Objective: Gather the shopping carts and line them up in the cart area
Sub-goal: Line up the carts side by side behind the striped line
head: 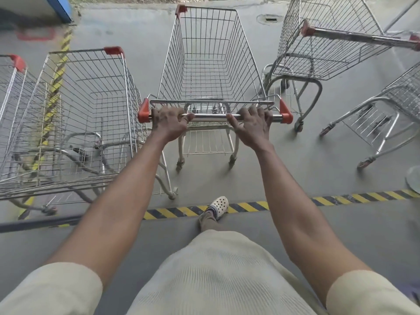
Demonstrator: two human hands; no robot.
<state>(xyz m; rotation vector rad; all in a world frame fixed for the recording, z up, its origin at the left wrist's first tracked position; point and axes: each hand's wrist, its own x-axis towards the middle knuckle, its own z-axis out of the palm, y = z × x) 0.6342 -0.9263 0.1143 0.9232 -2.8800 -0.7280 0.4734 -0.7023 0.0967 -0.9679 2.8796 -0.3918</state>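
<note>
shopping cart at 12 o'clock, left hand and right hand each wrapped round its handle bar; judged mid-push into line beside parked carts at 9 o'clock, the next move likely calls for squaring it alongside them; stray carts wait at 2 o'clock

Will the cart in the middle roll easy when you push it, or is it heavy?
Probably rolls easily: the middle cart stands on small wheels on a smooth floor. Likely light for its size, since its wire basket is empty. It should steer straight, with the left hand and right hand gripping the handle bar.
</note>
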